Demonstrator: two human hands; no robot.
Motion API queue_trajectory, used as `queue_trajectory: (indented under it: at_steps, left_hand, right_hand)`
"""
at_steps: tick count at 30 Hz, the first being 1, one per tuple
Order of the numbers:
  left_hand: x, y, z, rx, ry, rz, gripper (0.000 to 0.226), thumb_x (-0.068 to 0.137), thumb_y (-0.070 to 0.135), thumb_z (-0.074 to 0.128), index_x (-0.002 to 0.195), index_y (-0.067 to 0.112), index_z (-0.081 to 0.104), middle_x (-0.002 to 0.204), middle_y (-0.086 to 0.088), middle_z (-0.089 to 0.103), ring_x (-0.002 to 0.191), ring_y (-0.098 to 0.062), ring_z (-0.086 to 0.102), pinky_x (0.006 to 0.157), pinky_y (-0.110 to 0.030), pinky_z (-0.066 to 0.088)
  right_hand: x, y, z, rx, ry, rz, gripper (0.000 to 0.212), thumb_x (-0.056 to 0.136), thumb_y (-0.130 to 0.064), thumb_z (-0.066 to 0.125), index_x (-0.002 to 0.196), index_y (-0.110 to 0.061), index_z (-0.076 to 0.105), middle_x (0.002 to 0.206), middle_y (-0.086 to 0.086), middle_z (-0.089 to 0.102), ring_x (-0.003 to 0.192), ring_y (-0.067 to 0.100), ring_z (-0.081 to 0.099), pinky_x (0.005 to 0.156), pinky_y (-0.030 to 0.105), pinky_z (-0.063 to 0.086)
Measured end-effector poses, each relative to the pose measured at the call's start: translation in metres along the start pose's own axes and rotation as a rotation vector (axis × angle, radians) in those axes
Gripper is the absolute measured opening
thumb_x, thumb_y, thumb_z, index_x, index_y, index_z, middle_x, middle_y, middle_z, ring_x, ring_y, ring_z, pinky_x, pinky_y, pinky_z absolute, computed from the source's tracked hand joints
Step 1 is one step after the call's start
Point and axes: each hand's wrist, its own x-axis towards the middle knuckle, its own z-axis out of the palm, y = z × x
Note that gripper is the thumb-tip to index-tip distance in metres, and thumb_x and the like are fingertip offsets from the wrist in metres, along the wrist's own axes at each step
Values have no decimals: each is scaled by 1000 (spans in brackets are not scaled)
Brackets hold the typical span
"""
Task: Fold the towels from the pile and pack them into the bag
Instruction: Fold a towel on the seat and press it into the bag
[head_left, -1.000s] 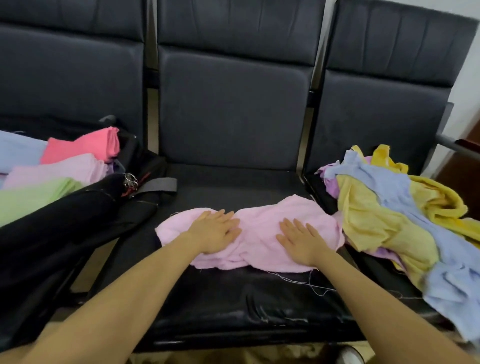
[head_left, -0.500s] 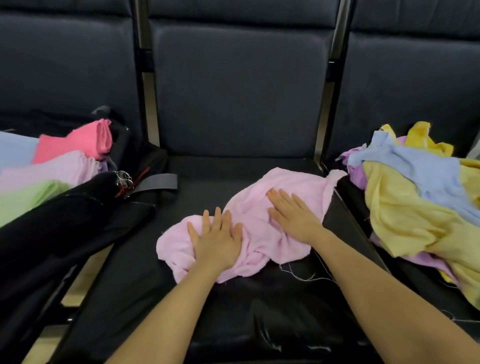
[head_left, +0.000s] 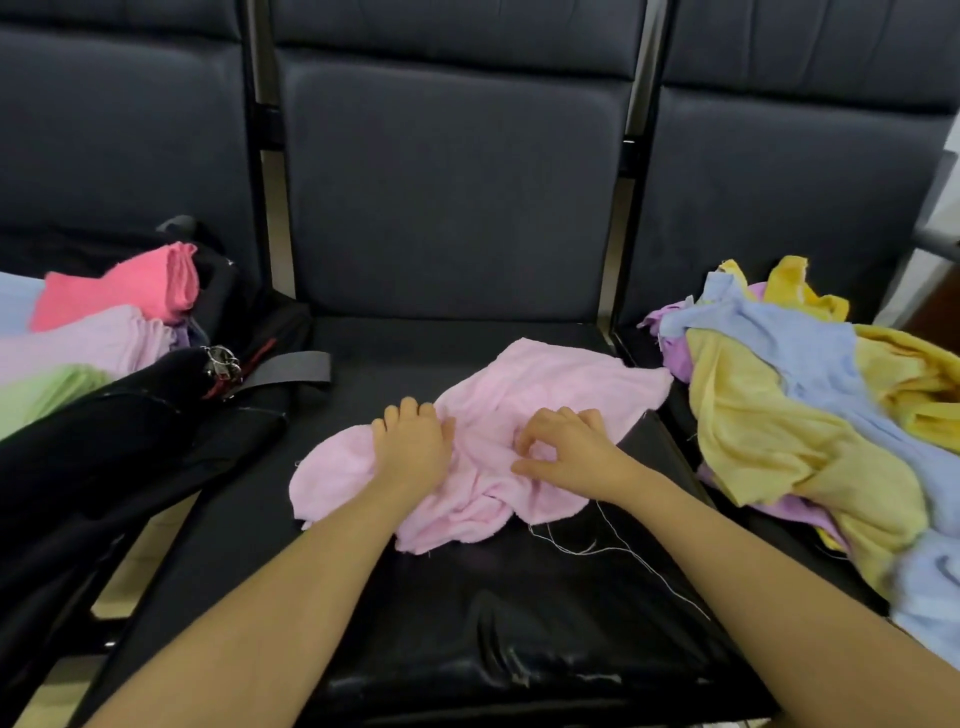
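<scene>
Pink towel (head_left: 519, 415) lies crumpled on the middle seat (head_left: 519, 613). My left hand (head_left: 413, 447) grips its left part with curled fingers; my right hand (head_left: 563, 449) pinches a fold. Unfolded pile (head_left: 810, 415) sits right; black bag (head_left: 104, 441) with folded towels (head_left: 98, 322) sits left.

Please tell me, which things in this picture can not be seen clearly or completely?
- Head view: the black bag runs off the left edge; its opening is hidden by the folded towels.
- The towel pile is cut by the right edge; lower towels are buried.
- The left hand hides its own fingertips, curled into the pink towel.
- How the crumpled pink towel's corners lie cannot be told under the right hand.
</scene>
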Motion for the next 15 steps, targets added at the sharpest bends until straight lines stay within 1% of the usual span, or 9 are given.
queue_trajectory:
  at_steps: [2, 5, 7, 9, 11, 13, 14, 15]
  left_hand:
    - [-2, -4, 9, -62, 14, 10, 37, 101, 39, 33, 118, 13, 53, 120, -6, 48, 109, -26, 42, 91, -34, 29]
    - [-4, -6, 13, -114, 23, 2, 33, 100, 39, 37, 115, 14, 52, 118, -5, 47, 108, -25, 41, 90, -33, 27]
    - [-5, -6, 11, -146, 49, 11, 28, 100, 37, 39, 111, 14, 52, 115, -4, 49, 107, -25, 41, 87, -32, 25]
    - [-8, -6, 6, -248, 115, 23, 19, 100, 33, 41, 101, 16, 49, 102, -2, 55, 100, -24, 45, 83, -32, 24]
    - [-12, -7, -5, -375, 156, 47, 13, 100, 27, 42, 92, 17, 42, 80, 1, 57, 84, -23, 48, 83, -32, 25]
    - [-14, -7, -22, -435, 144, 87, 12, 100, 22, 43, 91, 15, 41, 61, 5, 49, 70, -25, 46, 84, -31, 27]
    - [-13, -9, -33, -430, 131, 119, 11, 100, 21, 43, 93, 13, 42, 59, 6, 48, 69, -27, 47, 85, -31, 27]
    - [-13, -9, -45, -415, 127, 155, 11, 100, 22, 44, 95, 13, 45, 61, 6, 51, 71, -28, 48, 86, -30, 27]
  right_hand:
    - [-8, 1, 3, 106, 15, 62, 20, 86, -46, 63, 92, -27, 62, 104, -14, 58, 101, 9, 46, 88, 29, 18]
    - [-15, -1, 7, 227, 4, 122, 21, 82, -49, 68, 92, -34, 57, 108, -13, 58, 105, 8, 44, 90, 29, 18]
    - [-16, -7, 10, 232, -7, 130, 20, 82, -44, 70, 89, -32, 56, 106, -12, 56, 105, 10, 42, 92, 30, 19]
    - [-14, -14, 13, 199, 23, 122, 11, 86, -33, 67, 86, -28, 58, 101, -13, 54, 104, 13, 43, 94, 30, 20]
    - [-12, -18, 10, 277, 122, 140, 5, 89, -26, 64, 87, -25, 60, 100, -12, 57, 102, 14, 50, 93, 31, 23]
    - [-11, -21, 0, 484, 249, 154, 9, 91, -23, 63, 84, -26, 58, 94, -15, 60, 94, 8, 56, 93, 27, 31]
    - [-11, -23, -6, 584, 311, 147, 12, 91, -21, 63, 82, -27, 57, 89, -15, 61, 89, 3, 57, 90, 23, 36]
    - [-10, -25, -13, 658, 369, 133, 14, 92, -19, 62, 81, -27, 57, 85, -14, 61, 83, -2, 56, 83, 17, 39]
